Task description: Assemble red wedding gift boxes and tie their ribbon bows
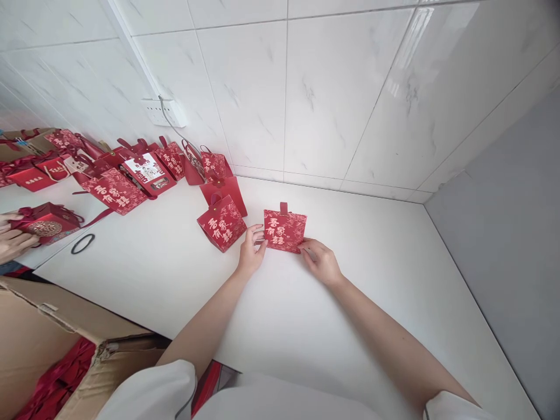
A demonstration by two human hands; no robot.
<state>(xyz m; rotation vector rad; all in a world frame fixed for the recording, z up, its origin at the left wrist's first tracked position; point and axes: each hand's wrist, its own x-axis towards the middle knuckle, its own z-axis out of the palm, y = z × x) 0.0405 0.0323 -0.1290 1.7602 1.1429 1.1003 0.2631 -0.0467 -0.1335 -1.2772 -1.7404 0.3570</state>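
Observation:
A flat red paper gift box (284, 231) with gold characters and a small tab on top lies on the white table (371, 280). My left hand (251, 251) pinches its left edge with thumb and fingers. My right hand (321, 260) grips its lower right corner, fingers curled. Just to the left stands an assembled red box (221, 223) of the same print, untouched.
Many red gift boxes and bags (131, 175) crowd the table's back left along the tiled wall. Another person's hands (11, 236) hold a red box at the far left. A black hair tie (83, 243) lies nearby. An open cardboard carton (52, 350) with red pieces sits lower left.

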